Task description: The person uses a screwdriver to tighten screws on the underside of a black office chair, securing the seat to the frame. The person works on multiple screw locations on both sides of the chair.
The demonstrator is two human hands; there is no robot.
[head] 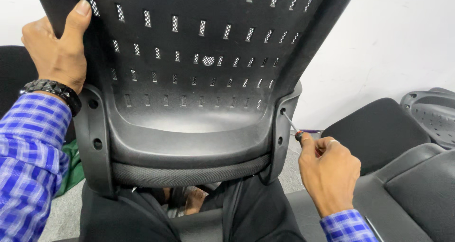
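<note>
Left hand (57, 50) is clamped on the upper left edge of the chair back (189, 81), thumb over the rim. Right hand (329, 171) is closed round a screwdriver (295, 129), tip set in the upper of 2 holes on the right bracket (283, 128). The back stands upright across the person's lap; judged rigid, bulky plastic, moderately light, best held by its side rims. Open room lies toward the wall (388, 43) on the right; seat cushions (379, 133) crowd low right.
</note>
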